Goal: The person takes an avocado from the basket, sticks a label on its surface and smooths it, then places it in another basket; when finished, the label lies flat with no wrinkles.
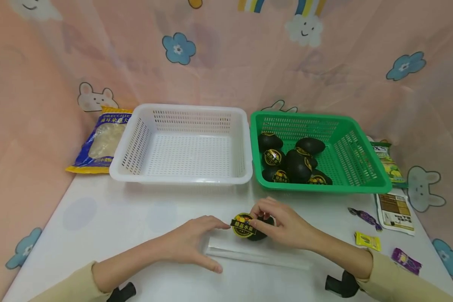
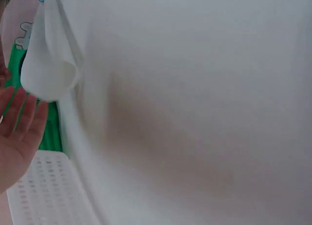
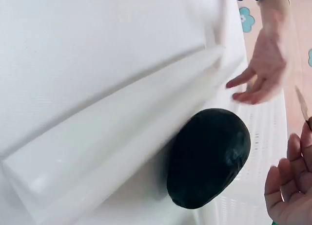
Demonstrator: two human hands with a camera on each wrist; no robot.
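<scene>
A dark avocado (image 3: 209,159) rests against a folded white sheet (image 3: 112,132) on the table. My right hand (image 1: 281,224), over the avocado, pinches a round black-and-gold sticker (image 1: 243,225) between thumb and finger. In the right wrist view the fingers (image 3: 292,181) stand apart from the avocado, and the sticker is nearly out of frame. My left hand (image 1: 190,241) is spread to the left of the sticker, thumb held wide and index fingertip right at the sticker's edge. The left wrist view has the sheet's curled edge (image 2: 48,74) beside the left hand's fingers (image 2: 29,120).
A white basket (image 1: 181,180) stands behind the hands. Right of it, a green basket (image 1: 362,188) holds several stickered avocados (image 1: 299,165). A blue-and-yellow bag (image 1: 98,142) leans at left. Small packets (image 1: 367,240) and a brown-and-white pouch (image 1: 395,212) lie at right.
</scene>
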